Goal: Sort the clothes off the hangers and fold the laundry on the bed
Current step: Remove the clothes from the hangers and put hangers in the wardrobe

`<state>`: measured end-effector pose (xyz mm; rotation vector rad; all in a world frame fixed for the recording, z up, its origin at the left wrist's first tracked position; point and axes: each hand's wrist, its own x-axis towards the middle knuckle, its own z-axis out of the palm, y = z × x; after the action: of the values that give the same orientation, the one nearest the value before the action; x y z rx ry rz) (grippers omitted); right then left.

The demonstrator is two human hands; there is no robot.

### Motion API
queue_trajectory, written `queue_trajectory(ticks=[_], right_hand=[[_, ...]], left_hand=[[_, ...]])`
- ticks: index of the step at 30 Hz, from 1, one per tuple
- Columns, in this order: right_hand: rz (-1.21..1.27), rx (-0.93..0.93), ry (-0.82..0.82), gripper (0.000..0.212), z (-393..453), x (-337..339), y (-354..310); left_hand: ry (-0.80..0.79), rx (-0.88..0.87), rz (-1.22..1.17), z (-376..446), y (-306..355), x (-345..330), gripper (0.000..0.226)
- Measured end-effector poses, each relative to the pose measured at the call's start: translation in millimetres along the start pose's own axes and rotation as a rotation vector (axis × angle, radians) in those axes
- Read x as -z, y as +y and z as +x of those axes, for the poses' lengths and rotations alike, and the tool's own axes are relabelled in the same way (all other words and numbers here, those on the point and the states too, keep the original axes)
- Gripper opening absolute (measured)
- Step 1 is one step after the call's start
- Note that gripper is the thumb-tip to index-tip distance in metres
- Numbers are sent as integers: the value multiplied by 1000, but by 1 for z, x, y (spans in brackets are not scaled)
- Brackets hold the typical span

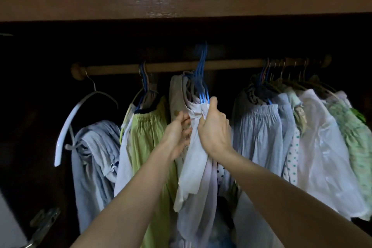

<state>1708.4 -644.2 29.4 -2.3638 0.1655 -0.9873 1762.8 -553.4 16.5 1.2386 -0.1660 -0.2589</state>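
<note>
A bunch of blue hangers (202, 70) hangs from the wooden rod (175, 66) at the middle of the wardrobe. Pale white and lilac garments (196, 167) droop from them. My right hand (214, 129) grips the top of the pale garments just under the hangers, thumb up against the blue wires. My left hand (178, 135) holds the left side of the same bundle, fingers curled into the cloth. A beige garment (177, 94) hangs behind on the same hangers.
A white hanger (76, 119) with a light blue striped garment (94, 159) hangs at the left. Green trousers (149, 143) hang beside my left arm. To the right hang a blue skirt (261, 133), a pink top (322, 147) and a green floral piece (356, 139). A wooden shelf (181, 6) runs above.
</note>
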Motion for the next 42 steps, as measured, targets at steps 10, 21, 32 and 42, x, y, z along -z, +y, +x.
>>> queue_trajectory(ticks=[10, 21, 32, 42], right_hand=[[-54, -32, -24, 32, 40, -29, -21], [-91, -89, -317, 45, 48, -35, -5], [-261, -153, -490, 70, 36, 14, -23], [-317, -41, -963, 23, -50, 91, -113]], left_hand=[[-61, 52, 98, 24, 21, 24, 57], [59, 27, 714, 35, -12, 52, 15], [-141, 59, 1491, -42, 42, 47, 32], [-96, 277, 1591, -208, 156, 64, 36]])
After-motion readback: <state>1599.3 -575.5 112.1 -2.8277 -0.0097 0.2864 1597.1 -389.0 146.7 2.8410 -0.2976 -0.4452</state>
